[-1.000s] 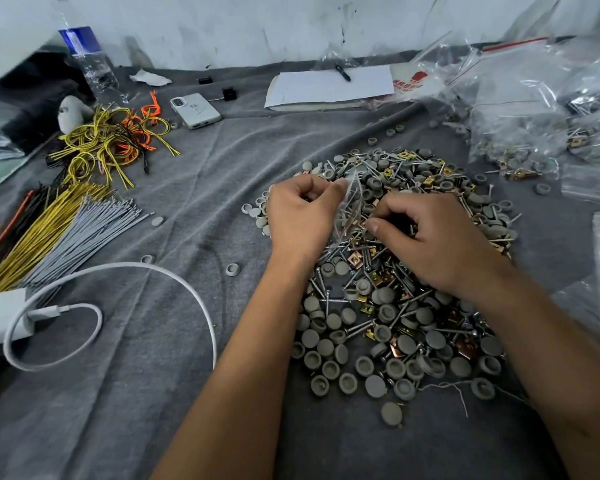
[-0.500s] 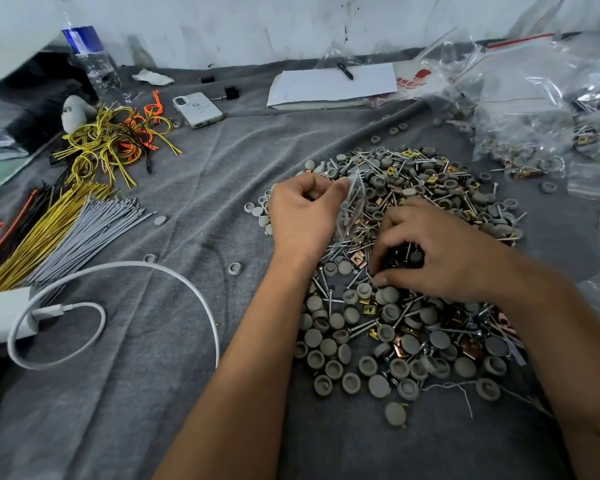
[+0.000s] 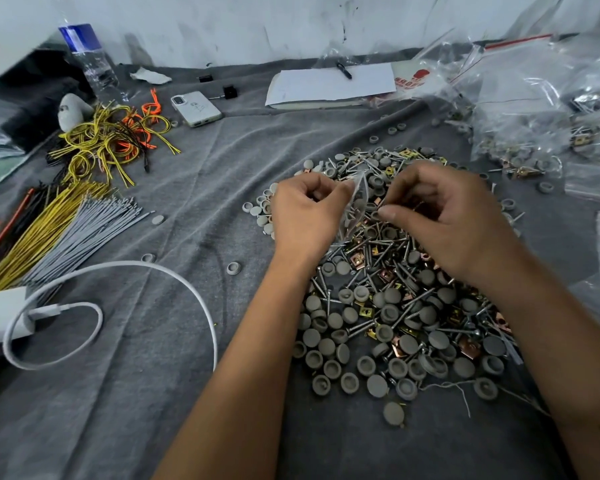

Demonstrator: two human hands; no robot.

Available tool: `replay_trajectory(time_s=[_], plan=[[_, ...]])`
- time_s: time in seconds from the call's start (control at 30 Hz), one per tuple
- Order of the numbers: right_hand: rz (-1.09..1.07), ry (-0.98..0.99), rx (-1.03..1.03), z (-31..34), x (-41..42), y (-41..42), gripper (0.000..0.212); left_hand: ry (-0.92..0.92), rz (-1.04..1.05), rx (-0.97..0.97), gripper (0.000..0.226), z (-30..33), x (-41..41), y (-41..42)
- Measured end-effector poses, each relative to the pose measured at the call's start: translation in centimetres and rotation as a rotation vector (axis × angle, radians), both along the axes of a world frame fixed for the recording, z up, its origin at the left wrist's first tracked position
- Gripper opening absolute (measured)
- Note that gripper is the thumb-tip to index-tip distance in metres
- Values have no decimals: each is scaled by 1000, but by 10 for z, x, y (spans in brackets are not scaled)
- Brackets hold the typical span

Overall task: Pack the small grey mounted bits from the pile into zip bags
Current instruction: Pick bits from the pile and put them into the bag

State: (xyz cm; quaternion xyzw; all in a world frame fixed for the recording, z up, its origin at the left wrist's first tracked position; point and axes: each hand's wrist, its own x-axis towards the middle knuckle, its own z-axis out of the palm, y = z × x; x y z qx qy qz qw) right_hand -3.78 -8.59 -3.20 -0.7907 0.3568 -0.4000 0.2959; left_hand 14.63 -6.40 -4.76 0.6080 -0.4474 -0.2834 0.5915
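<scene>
A pile of small grey round bits [image 3: 388,327], mixed with screws and copper and brass clips, lies on the grey cloth [image 3: 201,188] in front of me. My left hand [image 3: 307,216] pinches a small clear zip bag [image 3: 355,206] upright over the pile's far part. My right hand [image 3: 451,216] hovers just right of the bag's mouth, fingers curled, thumb and forefinger pinched together on something small that I cannot make out.
Filled and empty zip bags [image 3: 534,109] heap at the back right. A notepad with a pen [image 3: 329,84], a phone [image 3: 196,108] and a water bottle [image 3: 89,60] sit at the back. Wire bundles [image 3: 59,230] and a white charger cable [image 3: 118,271] lie left.
My right hand dipped into the pile half a second ago and has now risen to the bag's mouth with its fingers pinched. My left hand kept holding the bag in place.
</scene>
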Motion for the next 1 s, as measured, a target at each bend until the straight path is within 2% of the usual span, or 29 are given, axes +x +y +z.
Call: replay_trajectory(time_s=[0.13, 0.3, 0.53, 0.77, 0.9, 1.0], plan=[[-78, -61, -113, -2, 6, 4, 23, -77, -90, 18, 28, 0, -3, 1], [-78, 46, -297, -2, 8, 7, 19, -63, -148, 39, 24, 3, -4, 3], [-52, 238, -273, -5, 8, 5, 29, 6, -170, 41, 23, 5, -5, 3], [-128, 125, -216, -6, 8, 5, 24, 10, -179, 20, 27, 4, -5, 3], [-124, -44, -295, -2, 8, 7, 12, 35, -221, -36, 29, 4, 2, 4], [-138, -199, -274, 1, 6, 10, 15, 86, -334, -98, 27, 7, 6, 7]])
